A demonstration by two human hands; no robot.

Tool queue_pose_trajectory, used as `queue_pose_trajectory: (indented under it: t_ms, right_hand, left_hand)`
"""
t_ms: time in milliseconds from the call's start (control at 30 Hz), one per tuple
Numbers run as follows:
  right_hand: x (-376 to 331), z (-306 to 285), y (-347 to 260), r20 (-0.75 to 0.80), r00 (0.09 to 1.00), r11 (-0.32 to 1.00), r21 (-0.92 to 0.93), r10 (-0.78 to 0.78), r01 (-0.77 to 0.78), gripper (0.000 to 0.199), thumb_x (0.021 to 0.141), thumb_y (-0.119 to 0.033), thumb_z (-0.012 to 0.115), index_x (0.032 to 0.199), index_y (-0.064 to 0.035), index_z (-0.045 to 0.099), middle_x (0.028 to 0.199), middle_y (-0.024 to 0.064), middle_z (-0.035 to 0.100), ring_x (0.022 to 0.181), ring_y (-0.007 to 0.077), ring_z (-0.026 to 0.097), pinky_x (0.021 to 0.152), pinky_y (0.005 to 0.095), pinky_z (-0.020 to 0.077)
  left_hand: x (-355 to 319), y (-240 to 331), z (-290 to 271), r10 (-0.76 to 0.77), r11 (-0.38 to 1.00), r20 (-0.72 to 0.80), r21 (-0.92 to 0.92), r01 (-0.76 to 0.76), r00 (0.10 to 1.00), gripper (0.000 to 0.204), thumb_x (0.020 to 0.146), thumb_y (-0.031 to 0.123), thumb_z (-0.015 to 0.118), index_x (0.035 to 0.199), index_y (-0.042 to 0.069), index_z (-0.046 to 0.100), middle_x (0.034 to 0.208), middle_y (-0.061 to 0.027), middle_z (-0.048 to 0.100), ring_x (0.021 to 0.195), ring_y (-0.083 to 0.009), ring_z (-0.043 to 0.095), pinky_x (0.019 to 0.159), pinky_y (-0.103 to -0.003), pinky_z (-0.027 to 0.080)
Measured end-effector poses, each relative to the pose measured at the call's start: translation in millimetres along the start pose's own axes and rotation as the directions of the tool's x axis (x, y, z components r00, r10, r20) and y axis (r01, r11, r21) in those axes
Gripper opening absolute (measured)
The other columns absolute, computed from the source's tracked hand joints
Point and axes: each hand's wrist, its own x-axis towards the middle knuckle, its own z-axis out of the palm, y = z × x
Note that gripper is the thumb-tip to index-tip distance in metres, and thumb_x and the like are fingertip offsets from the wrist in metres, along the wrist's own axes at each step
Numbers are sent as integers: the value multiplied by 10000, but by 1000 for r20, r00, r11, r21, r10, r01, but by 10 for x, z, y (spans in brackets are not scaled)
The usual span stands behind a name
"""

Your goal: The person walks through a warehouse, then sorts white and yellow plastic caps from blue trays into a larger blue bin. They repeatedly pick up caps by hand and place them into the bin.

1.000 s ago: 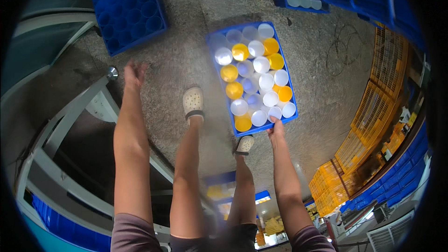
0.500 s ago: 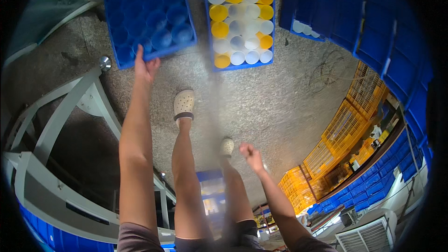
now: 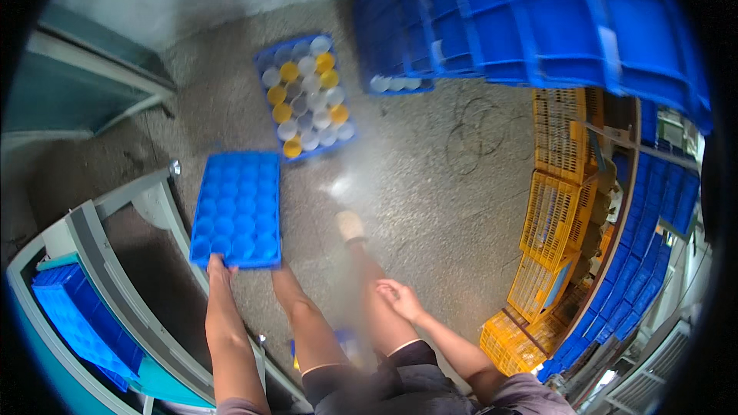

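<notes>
Since the earlier frame, we are bringing the hollowed tray nearer to our body, in front of the left leg. Our left hand is grasping its near edge, close to the left corner; our right hand is hanging released, fingers loosely bent. On the blue stack, pale label-like patches are appearing too blurred for reading. The hollowed tray is showing bright-blue round pockets; the cup tray is lying on the floor, beyond its far right corner.
</notes>
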Motion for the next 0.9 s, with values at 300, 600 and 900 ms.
queue_pose_trajectory:
  t_ms: [300, 600, 900]
  right_hand:
    - [-894, -3516, -1382, -712, 434, 827, -399, -552, 397, 246, 943, -174, 565, 1132, -26, 621, 1078, 111, 660, 1029, 223, 623, 896, 355, 481]
    - [-2537, -5711, -4234, -464, -618, 259, -881, -634, 396, 404, 933, -159, 593, 1301, -24, 497, 1226, 160, 532, 1075, 271, 537, 864, 348, 445]
    - [-2647, -6429, -4951, -617, -495, 373, -777, -612, 507, 391, 853, -409, 703, 920, -26, 661, 864, 126, 675, 737, 255, 633, 661, 379, 496]
  left_hand:
    - [-2046, -927, -1011, 94, 980, 63, -179, -81, 994, 467, 726, 127, 536, 1178, 10, 505, 1076, -184, 579, 881, -352, 627, 641, -553, 562]
    - [-4052, -1603, -1032, 356, 914, 29, -220, -341, 934, 357, 720, 20, 534, 1052, -97, 589, 1011, -218, 620, 857, -345, 653, 663, -555, 572]
    - [-5539, -2566, -273, 641, 721, -230, 508, -471, 732, 316, 732, 251, 607, 813, -50, 662, 797, -232, 684, 789, -392, 673, 701, -495, 489]
